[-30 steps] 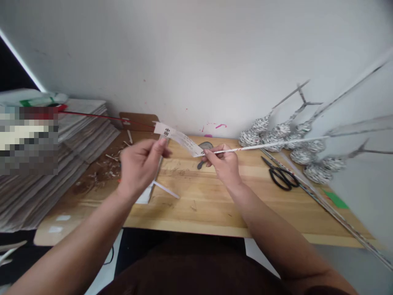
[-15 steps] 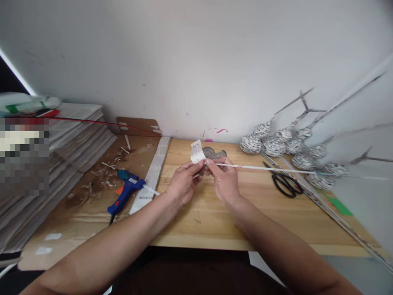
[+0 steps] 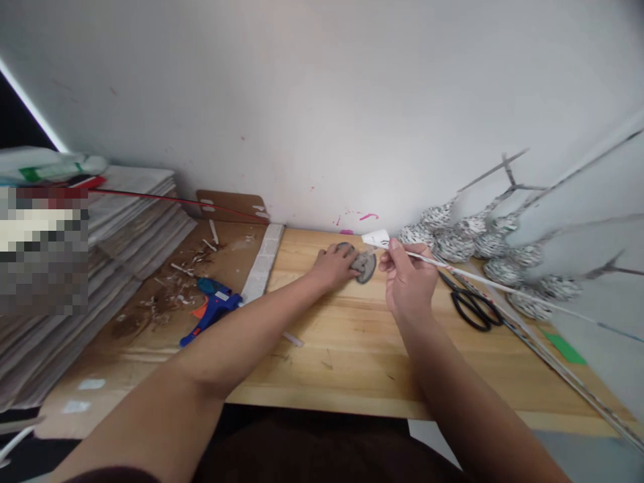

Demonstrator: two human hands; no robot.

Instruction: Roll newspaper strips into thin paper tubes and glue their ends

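The counter (image 3: 352,365) is stretching across the scene, with a paper stack (image 3: 121,231) rising on the left. Cardboard (image 3: 135,335) is lying beside the stack, carrying scraps and a blue glue gun (image 3: 219,305). A thin white rod (image 3: 477,276) is running rightward from the right hand (image 3: 410,275), passing in front of the woven gourds (image 3: 455,245), which are standing at the far right. That hand's grip is clamping on the rod, and a paper flap (image 3: 375,238) is jutting left from its fingertips. The left hand (image 3: 332,268) is reaching to the far middle; its fingers are resting on a gray piece (image 3: 369,265), though whether this grip is closing on it I cannot tell. Black scissors (image 3: 475,308) are lying on the right, near the gourds.
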